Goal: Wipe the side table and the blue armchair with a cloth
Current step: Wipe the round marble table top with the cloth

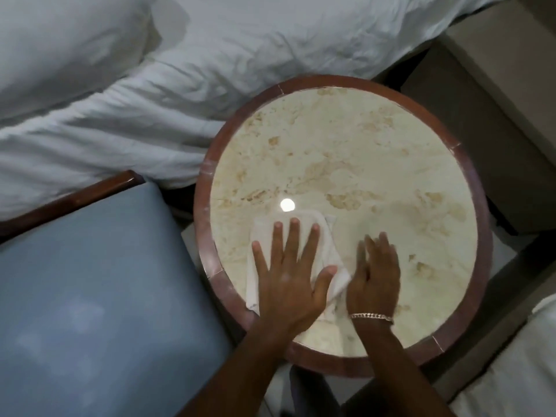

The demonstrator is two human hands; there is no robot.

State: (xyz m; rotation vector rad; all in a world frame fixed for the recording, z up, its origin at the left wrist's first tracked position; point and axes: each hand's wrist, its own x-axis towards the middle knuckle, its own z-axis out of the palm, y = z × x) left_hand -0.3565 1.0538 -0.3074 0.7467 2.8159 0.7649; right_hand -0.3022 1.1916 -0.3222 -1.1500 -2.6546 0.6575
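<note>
My left hand [285,284] lies flat with fingers spread wide, pressing the white cloth [328,236] onto the round side table [361,164] near the top's 7 o'clock edge; it pins the cloth, not gripping. My right hand [376,275], bracelet [371,316] at the wrist, sits just beside at 3 o'clock of the cloth, fingers extended together, touching its corner, holding nothing. Blue armchair [90,296] at table's 9 o'clock; white bedding [150,100] at 11.

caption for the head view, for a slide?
Left hand presses white cloth flat on round marble side table; right hand beside it, blue armchair unwiped.
</note>
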